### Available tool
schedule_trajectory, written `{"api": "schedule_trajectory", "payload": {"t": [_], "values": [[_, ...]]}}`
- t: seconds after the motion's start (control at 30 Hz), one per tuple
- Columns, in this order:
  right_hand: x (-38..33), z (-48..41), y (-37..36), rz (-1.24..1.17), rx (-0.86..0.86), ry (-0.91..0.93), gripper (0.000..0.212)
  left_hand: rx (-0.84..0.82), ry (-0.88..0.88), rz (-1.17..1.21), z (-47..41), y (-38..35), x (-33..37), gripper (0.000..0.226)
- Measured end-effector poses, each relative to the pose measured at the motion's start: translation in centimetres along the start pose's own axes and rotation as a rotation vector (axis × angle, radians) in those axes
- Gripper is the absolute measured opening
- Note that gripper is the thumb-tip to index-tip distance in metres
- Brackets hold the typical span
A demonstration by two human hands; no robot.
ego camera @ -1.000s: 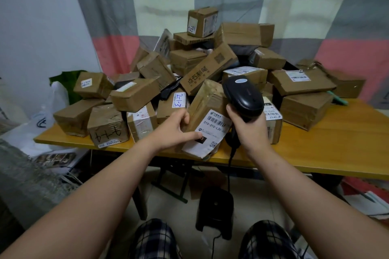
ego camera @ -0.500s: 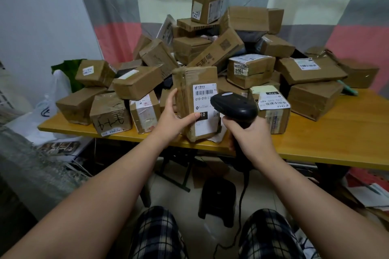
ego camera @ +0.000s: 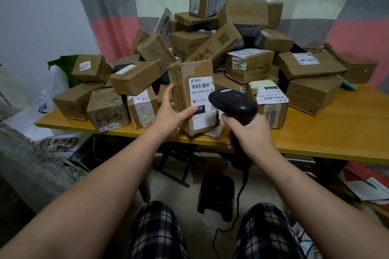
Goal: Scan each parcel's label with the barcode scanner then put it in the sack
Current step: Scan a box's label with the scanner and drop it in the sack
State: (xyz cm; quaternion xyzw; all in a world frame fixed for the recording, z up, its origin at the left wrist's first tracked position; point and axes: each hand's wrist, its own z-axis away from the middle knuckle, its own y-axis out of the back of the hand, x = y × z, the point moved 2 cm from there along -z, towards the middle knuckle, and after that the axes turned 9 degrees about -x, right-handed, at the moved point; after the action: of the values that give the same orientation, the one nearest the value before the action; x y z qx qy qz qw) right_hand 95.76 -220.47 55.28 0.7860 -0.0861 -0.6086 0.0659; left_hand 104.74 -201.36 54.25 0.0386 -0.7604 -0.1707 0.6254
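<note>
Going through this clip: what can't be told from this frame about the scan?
Head view only.
- Label on the held parcel: lower right hidden by the scanner; fine print too small.
- Scanner's window faces away, so no beam shows.
- Grey woven cloth at the left edge: cut off, maybe the sack.

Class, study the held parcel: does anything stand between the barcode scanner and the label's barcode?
Nothing visible does. The left hand grips the parcel with its thumb low on the label, below the uncovered barcode. The right hand holds the barcode scanner close beside it.
</note>
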Motion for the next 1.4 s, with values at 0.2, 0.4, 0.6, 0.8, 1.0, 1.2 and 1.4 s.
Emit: {"api": "schedule_trajectory", "payload": {"t": [0.2,0.4,0.6,0.8,1.0,1.2,1.4], "values": [[-0.7,0.2,-0.6,-0.013,-0.047,0.104,0.020,0.072,-0.107,0.128,1.1,0.0,1.2,0.091],[-2.1,-0.5,-4.4,-0.060,-0.165,0.278,0.029,0.190,-0.215,0.162,5.1,3.7,1.7,0.089],[-2.0,-1.7,-12.8,-0.126,-0.401,0.233,0.028,0.431,-0.164,0.058,13.3,11.2,-1.7,0.095],[-0.3,-0.3,-24.9,-0.104,-0.717,0.126,0.031,0.739,0.065,-0.096,23.1,18.7,-7.4,0.104],[2.7,1.8,-34.4,0.172,-0.888,0.151,0.030,0.881,0.463,-0.265,30.7,23.3,-15.3,0.113],[5.7,2.6,-40.7,0.379,-1.016,0.181,0.029,0.650,0.940,-0.438,31.8,26.0,-22.8,0.102],[8.2,3.9,-44.2,0.450,-1.145,0.107,0.043,0.402,1.287,-0.551,33.4,25.8,-29.4,0.087]]}}
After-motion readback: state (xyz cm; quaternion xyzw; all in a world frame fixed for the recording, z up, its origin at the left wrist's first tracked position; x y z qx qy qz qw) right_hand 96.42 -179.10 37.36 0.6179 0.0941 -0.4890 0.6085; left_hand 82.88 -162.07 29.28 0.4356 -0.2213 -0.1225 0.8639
